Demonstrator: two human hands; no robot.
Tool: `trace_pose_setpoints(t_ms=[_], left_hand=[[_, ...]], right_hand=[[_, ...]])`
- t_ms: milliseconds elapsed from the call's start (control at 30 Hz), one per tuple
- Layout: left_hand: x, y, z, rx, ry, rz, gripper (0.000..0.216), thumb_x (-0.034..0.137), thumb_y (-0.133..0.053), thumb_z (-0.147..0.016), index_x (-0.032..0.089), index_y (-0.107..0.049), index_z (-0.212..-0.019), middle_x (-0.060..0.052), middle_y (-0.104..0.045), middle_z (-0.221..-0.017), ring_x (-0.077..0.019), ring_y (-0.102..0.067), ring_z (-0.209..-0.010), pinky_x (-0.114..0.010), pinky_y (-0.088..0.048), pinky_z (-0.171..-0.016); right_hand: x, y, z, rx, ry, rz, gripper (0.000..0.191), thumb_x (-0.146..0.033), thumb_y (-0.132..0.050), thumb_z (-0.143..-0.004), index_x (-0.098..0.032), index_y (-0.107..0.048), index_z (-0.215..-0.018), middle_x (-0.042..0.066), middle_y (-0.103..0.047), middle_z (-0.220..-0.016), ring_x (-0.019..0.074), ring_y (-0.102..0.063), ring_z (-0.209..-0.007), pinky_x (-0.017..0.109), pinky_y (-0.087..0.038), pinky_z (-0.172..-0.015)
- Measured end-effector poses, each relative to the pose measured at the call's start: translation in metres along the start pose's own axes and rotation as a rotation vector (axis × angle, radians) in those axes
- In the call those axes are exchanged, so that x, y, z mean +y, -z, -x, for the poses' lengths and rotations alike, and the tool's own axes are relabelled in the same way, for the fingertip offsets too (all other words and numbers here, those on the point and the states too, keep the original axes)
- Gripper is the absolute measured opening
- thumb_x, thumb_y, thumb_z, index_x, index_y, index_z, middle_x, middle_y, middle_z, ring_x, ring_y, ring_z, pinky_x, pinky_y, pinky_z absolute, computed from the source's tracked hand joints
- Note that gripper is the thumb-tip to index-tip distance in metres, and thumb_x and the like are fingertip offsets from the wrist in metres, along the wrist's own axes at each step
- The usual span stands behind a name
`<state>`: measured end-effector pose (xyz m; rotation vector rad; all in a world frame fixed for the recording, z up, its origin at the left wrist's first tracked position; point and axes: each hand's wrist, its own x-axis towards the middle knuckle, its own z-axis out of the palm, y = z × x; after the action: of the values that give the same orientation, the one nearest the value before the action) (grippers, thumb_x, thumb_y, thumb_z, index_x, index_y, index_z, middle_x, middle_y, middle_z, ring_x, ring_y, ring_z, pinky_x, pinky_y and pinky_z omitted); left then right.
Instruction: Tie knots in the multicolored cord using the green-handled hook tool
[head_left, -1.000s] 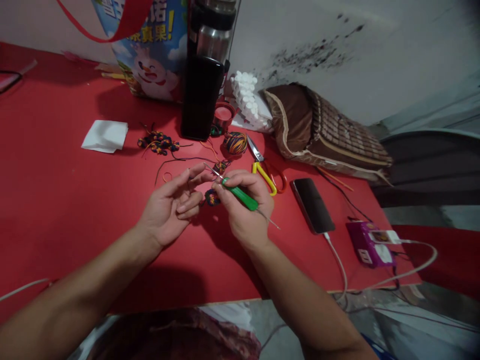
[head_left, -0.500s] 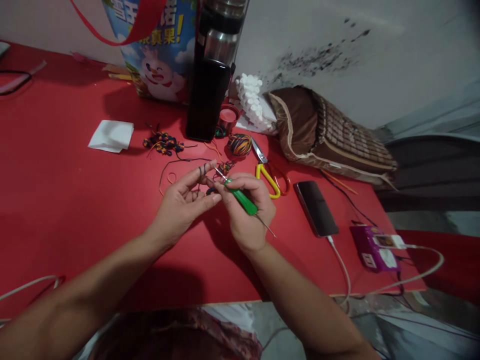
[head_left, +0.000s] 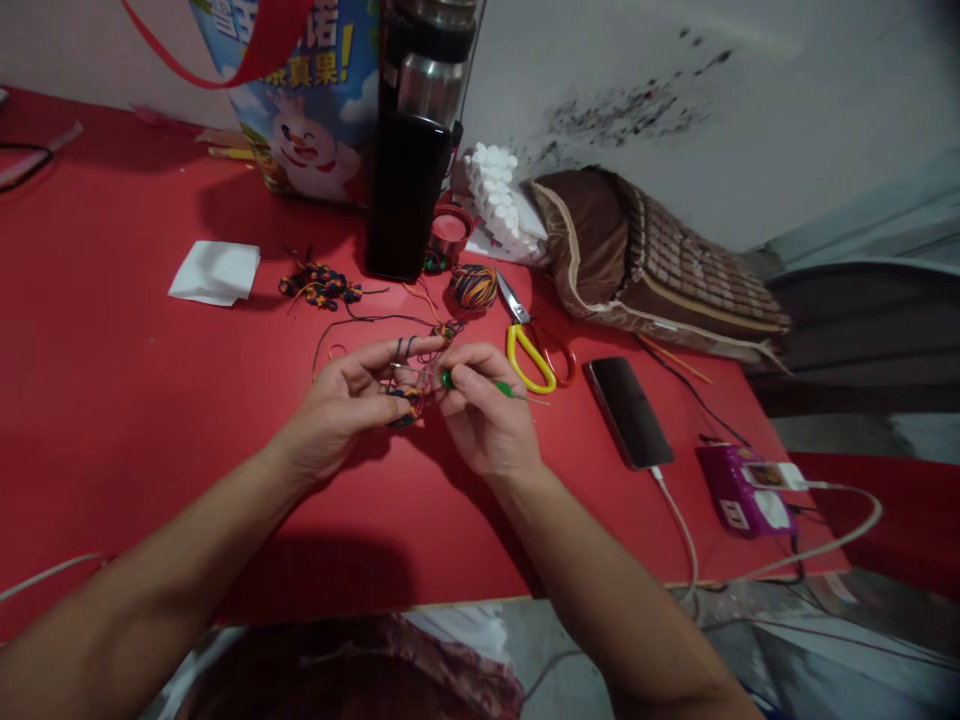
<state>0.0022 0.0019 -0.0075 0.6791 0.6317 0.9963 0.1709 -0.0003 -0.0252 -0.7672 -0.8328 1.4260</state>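
Observation:
My right hand (head_left: 484, 415) is closed round a green-handled crochet hook (head_left: 501, 388), whose metal tip points left into a small multicoloured crocheted piece (head_left: 406, 401). My left hand (head_left: 352, 398) pinches that piece, with dark yarn wound round its raised forefinger. The yarn runs back over the red table (head_left: 150, 400) to a multicoloured yarn ball (head_left: 472, 285). The two hands touch above the table's middle.
Yellow-handled scissors (head_left: 529, 350) and a dark phone (head_left: 628, 410) on a white cable lie to the right. A purple power strip (head_left: 739, 487) sits near the right edge. Behind stand a black flask (head_left: 405, 190), a printed bag (head_left: 300, 110), a brown cushion (head_left: 645, 260), a white tissue (head_left: 214, 272) and a finished yarn cluster (head_left: 319, 285).
My left hand has closed from spread fingers onto the crocheted piece. My right hand has swung the hook flatter, its tip now in the piece.

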Motion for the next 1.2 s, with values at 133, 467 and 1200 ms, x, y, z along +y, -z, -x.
trace_pose_setpoints(t_ms=[133,467,1200], left_hand=[[0.006,0.002,-0.001,-0.025,-0.006,0.057,0.046,0.008,-0.091,-0.067,0.019,-0.089,-0.111,0.001,-0.064,-0.072,-0.0082,-0.062,-0.064,-0.018,-0.057,-0.065],[0.008,0.005,-0.004,-0.021,-0.064,0.046,0.048,0.007,-0.091,-0.069,0.021,-0.088,-0.115,-0.002,-0.074,-0.08,-0.0119,-0.074,-0.072,-0.02,-0.061,-0.071],[0.002,0.002,-0.001,0.073,-0.072,-0.023,0.067,0.006,-0.089,-0.07,0.022,-0.077,-0.134,0.001,-0.073,-0.08,-0.0113,-0.066,-0.07,-0.02,-0.055,-0.066]], right_hand=[[-0.002,0.0,0.003,-0.11,0.002,0.027,0.018,-0.034,-0.095,-0.077,-0.026,-0.082,-0.086,-0.003,-0.078,-0.08,0.013,-0.073,-0.07,0.027,-0.064,-0.071],[0.0,0.0,0.006,-0.057,0.058,0.133,0.02,-0.039,-0.093,-0.082,-0.028,-0.08,-0.093,-0.002,-0.08,-0.082,0.0142,-0.077,-0.071,0.028,-0.065,-0.07],[-0.006,-0.008,0.017,0.029,0.509,0.593,0.007,-0.027,-0.075,-0.1,-0.028,-0.077,-0.107,0.001,-0.074,-0.101,0.0133,-0.071,-0.078,0.03,-0.062,-0.072]])
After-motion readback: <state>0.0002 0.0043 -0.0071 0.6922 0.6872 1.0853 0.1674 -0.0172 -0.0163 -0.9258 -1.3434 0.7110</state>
